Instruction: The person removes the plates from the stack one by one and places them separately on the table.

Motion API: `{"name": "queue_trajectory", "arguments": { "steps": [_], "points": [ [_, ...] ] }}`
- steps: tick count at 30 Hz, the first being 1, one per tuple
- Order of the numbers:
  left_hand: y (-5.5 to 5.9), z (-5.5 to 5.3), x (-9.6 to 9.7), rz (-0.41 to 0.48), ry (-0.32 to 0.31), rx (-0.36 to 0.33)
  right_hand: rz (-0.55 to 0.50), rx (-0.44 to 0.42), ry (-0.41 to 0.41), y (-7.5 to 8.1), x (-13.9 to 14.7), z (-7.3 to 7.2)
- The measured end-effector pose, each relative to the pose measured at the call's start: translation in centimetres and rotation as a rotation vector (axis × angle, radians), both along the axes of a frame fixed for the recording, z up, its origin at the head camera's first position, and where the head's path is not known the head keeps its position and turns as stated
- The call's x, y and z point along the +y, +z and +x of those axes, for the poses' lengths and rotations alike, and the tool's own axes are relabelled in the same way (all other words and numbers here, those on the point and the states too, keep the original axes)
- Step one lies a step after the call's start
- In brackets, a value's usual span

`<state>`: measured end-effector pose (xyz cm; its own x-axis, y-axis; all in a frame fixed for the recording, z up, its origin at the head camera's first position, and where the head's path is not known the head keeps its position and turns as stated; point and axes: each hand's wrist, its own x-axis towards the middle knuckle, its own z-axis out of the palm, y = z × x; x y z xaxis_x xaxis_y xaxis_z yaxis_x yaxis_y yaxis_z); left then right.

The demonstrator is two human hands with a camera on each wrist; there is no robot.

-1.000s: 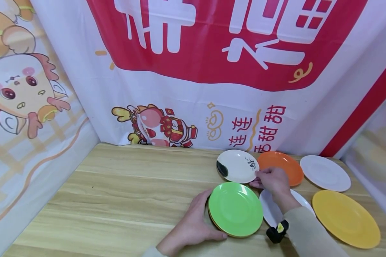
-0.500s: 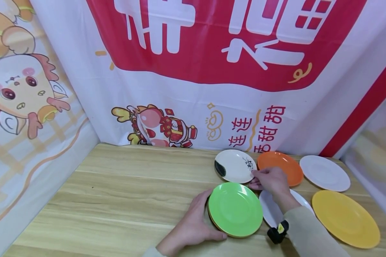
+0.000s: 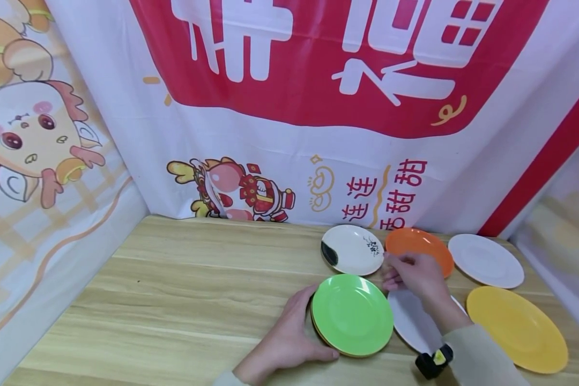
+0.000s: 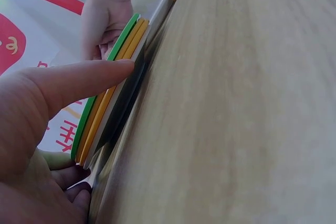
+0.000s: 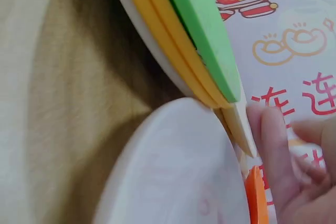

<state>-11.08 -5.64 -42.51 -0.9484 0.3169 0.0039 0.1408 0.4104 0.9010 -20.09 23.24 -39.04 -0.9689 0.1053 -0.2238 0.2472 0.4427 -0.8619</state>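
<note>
My left hand (image 3: 294, 332) grips a stack of plates by its left side, thumb at the near rim and fingers round the far side. A green plate (image 3: 352, 316) tops the stack; yellow plates (image 4: 97, 116) and a pale one show beneath it in the left wrist view. Behind the stack lies a white plate with a dark patch and a small flower print (image 3: 349, 249). Close to its right rim is my right hand (image 3: 417, 276), fingers loosely bent, with nothing between thumb and fingers. The right forearm passes over a white plate (image 3: 410, 321), partly hiding it.
An orange plate (image 3: 420, 241) lies behind the right hand, partly covered by it. Farther right are another white plate (image 3: 486, 260) and a large yellow plate (image 3: 516, 329). A printed cloth (image 3: 270, 123) hangs along the back edge of the wooden table (image 3: 173, 300).
The flower-print plate has shifted slightly left with the right hand at its rim. Since then, the right hand has let go and drawn back to the right. The left hand stays on the stack.
</note>
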Motion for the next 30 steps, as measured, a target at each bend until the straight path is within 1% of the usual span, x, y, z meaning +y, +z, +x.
{"name": "queue_trajectory", "arguments": {
  "steps": [2, 4, 7, 9, 13, 17, 19, 22, 24, 26, 30],
  "points": [
    [0.0, 0.0, 0.0, -0.003, 0.002, 0.000, -0.012, 0.012, 0.032, -0.1, 0.1, 0.4],
    [0.0, 0.0, -0.1, -0.006, 0.003, 0.001, 0.009, 0.030, 0.065, -0.2, 0.2, 0.8],
    [0.0, 0.0, -0.1, -0.005, 0.001, 0.001, 0.075, 0.071, 0.102, -0.2, 0.5, 1.7],
    [0.0, 0.0, -0.1, -0.005, -0.001, 0.002, 0.127, 0.114, 0.140, -0.2, 0.7, 2.4],
    [0.0, -0.1, -0.2, -0.002, -0.003, 0.008, 0.184, 0.187, 0.258, -0.3, 1.0, 3.8],
    [-0.1, -0.2, -0.2, 0.000, -0.003, 0.012, 0.254, 0.262, 0.377, -0.7, 1.1, 4.8],
    [-0.1, -0.2, -0.2, 0.002, -0.002, 0.009, 0.296, 0.279, 0.415, -0.9, 1.0, 5.2],
    [-0.1, -0.2, -0.2, 0.007, -0.001, 0.007, 0.285, 0.278, 0.465, -1.0, 0.9, 5.6],
    [-0.2, -0.2, -0.3, 0.010, 0.000, 0.007, 0.273, 0.267, 0.481, -1.1, 0.9, 5.8],
    [-0.2, -0.2, -0.3, 0.013, 0.000, 0.006, 0.263, 0.276, 0.496, -1.2, 0.9, 5.8],
    [-0.2, -0.2, -0.3, 0.016, -0.002, -0.002, 0.282, 0.283, 0.518, -1.4, 1.2, 5.9]
  ]
}}
